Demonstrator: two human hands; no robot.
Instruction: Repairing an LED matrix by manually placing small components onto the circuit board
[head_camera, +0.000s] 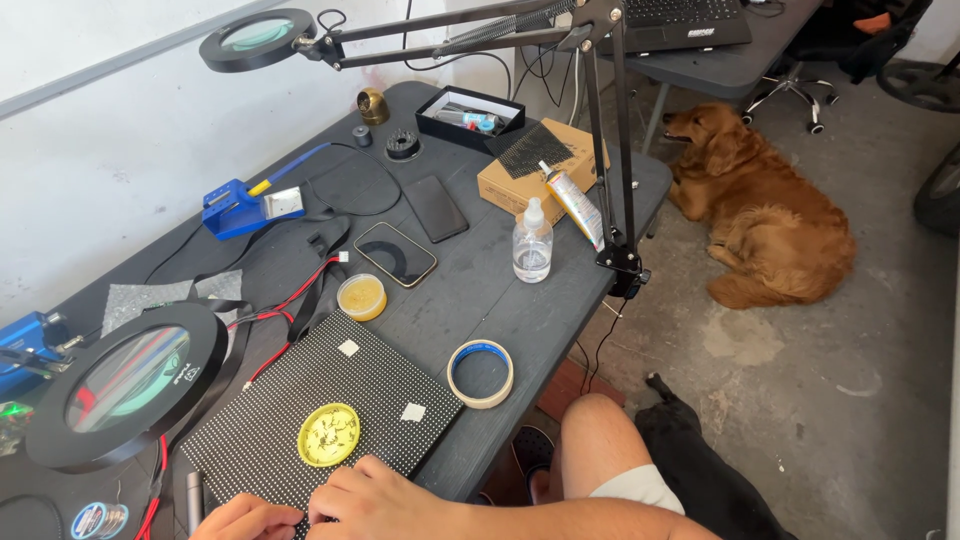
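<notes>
While both hands press on the dotted panel (320, 415) at lower centre, left hand (245, 520) and right hand (375, 500) look curled on its edge, grasping nothing; yellow lid (328, 435) of small parts sits untouched, work barely begun.

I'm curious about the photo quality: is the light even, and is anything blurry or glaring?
Head view: soft daylight, faint shadows under the bottle and tape roll; reflections glare in the near magnifier; both hands are cut off by the bottom edge; all looks sharp.
</notes>
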